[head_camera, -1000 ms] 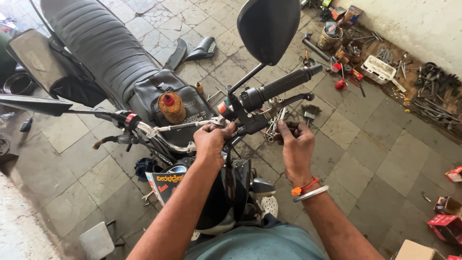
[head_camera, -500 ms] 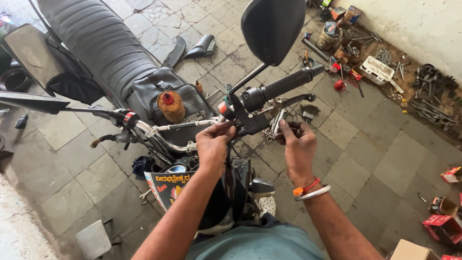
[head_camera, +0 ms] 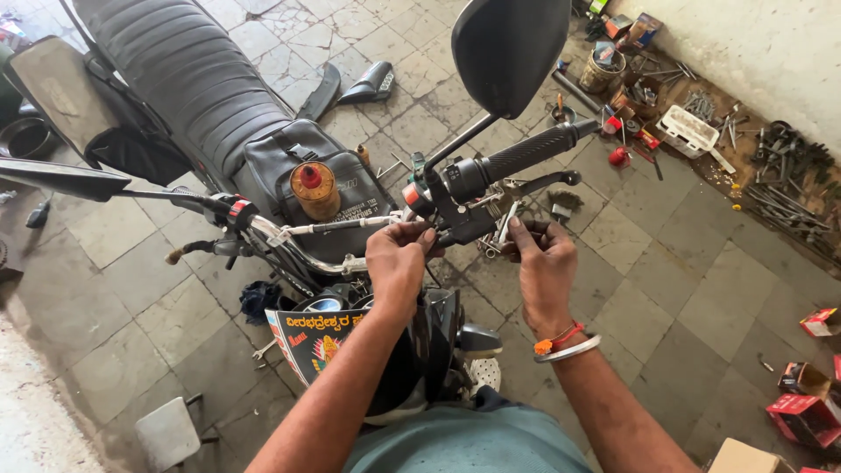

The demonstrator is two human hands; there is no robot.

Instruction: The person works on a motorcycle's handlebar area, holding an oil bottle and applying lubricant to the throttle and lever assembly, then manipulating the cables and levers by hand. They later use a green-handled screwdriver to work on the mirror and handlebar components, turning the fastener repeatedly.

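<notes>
Under mirror (head_camera: 510,52), both hands (head_camera: 399,263) (head_camera: 545,263) at switch housing (head_camera: 455,188); lever (head_camera: 543,182) beside.

A single head-worn camera looks steeply down and forward from above the person's chest. It sits close to the left hand (head_camera: 396,260) and right hand (head_camera: 545,263), which fill the centre of the frame at the handlebar (head_camera: 526,153). The motorcycle seat (head_camera: 188,74) runs away toward the upper left, the mirror (head_camera: 508,48) rises near the top edge, and the tiled floor (head_camera: 666,263) spreads out on the right toward a wall.
</notes>
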